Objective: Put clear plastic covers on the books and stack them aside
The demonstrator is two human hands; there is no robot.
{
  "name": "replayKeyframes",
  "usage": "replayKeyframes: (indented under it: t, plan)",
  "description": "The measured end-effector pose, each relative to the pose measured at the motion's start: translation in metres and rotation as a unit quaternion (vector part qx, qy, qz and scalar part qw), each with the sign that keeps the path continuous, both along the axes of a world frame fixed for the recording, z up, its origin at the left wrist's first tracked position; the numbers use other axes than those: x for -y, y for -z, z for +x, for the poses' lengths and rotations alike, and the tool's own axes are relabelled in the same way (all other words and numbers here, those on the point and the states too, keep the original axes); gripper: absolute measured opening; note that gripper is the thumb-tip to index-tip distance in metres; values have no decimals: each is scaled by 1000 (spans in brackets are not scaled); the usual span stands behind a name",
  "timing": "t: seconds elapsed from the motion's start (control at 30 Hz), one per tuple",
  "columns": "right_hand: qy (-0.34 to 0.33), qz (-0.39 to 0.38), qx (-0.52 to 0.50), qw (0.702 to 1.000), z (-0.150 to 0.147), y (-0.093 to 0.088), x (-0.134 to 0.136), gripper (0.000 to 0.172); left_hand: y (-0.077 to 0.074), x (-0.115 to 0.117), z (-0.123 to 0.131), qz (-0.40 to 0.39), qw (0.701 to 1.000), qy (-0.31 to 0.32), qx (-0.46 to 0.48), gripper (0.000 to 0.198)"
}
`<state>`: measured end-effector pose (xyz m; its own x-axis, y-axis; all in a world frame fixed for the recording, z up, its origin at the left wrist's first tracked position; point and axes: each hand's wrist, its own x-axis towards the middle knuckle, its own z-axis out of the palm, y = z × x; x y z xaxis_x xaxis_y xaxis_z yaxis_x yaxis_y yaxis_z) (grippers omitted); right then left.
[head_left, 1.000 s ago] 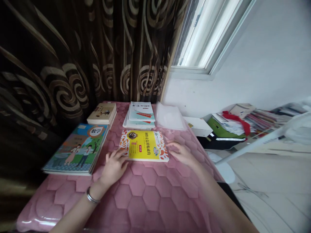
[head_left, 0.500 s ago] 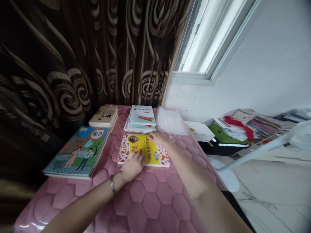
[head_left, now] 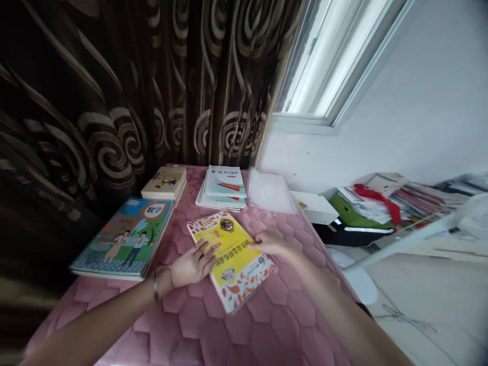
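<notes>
A yellow book with orange and white patterned ends lies at a slant between my hands, its near corner seemingly a little off the table. My left hand, with a bangle at the wrist, grips the book's left edge, fingers over the cover. On the opposite edge, my right hand pinches the book, its thumb side on the cover. Just beyond it sits a stack of pale blue and white booklets. To the left is a pile of large colourful textbooks, with small tan books behind it.
A pink padded cover with hexagons spreads under everything. A translucent plastic sheet lies at the back right. Past the right edge stand a white box, a green bag of papers and a white pole. A patterned curtain hangs behind.
The yellow book has turned from lying sideways to a slant and come nearer. My left hand has shifted left to its edge; my right hand has moved nearer and to the right.
</notes>
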<state>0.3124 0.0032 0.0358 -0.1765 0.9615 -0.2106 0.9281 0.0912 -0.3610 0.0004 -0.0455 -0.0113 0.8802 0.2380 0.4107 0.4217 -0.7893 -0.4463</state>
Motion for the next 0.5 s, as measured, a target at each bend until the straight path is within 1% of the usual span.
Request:
replayKeyframes:
  t: [0.03, 0.1, 0.13, 0.17, 0.23, 0.33, 0.4, 0.5]
  plan:
    - [4, -30, -4, 1000, 0, 3, 15, 37, 0, -3, -7, 8, 1000, 8, 6, 23]
    - [47, -99, -33, 993, -2, 10, 40, 38, 0, -14, -17, 3, 1000, 19, 13, 20]
    - [71, -107, -54, 990, -5, 13, 50, 37, 0, -21, -20, -9, 1000, 21, 13, 21]
    - [92, -102, -72, 988, -9, 16, 57, 36, 0, -30, -22, -24, 999, 23, 12, 22]
    - [115, -55, -91, 988, -16, 19, 63, 33, -1, -49, -21, -60, 998, 17, 8, 25]
    - [140, 16, -76, 987, -26, 20, 60, 32, 1, -74, -16, -109, 994, -23, 7, 30]
    - [153, 41, -66, 985, -30, 21, 56, 31, 5, -84, -11, -130, 990, -51, 15, 31]
    - [161, 61, -62, 983, -32, 24, 51, 30, 10, -89, -8, -143, 987, -67, 25, 32]
